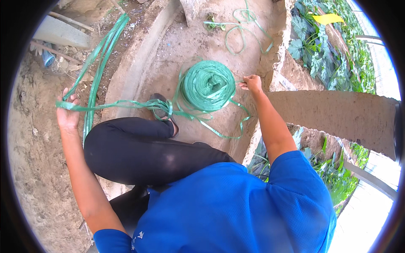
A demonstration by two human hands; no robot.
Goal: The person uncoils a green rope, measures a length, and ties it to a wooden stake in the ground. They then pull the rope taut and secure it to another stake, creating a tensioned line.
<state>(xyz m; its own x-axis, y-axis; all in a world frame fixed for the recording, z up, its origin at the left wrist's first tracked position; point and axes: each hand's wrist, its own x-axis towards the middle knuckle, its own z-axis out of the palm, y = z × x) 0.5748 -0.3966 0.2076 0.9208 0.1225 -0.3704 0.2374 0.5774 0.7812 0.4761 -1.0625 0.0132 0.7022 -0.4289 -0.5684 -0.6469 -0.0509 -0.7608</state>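
Note:
A large roll of green plastic twine [218, 83] lies on the bare ground in front of me. My left hand [68, 112] is out to the left, with a bundle of green plastic strands [123, 104] looped around its fingers. These strands run across past my knee toward the roll, with a loose curl near my shoe. Another length of the bundle [106, 50] stretches up and away from the left hand. To the right of the roll, my right hand [252, 83] pinches a thin strand that leads to the roll's edge.
Loose twine [242, 39] lies curled on the ground beyond the roll. A low concrete ledge [142, 50] curves along the left. At the right, a thick earthen-coloured beam [332, 117] crosses above leafy plants [316, 50]. A blue bottle-like object [48, 58] lies at far left.

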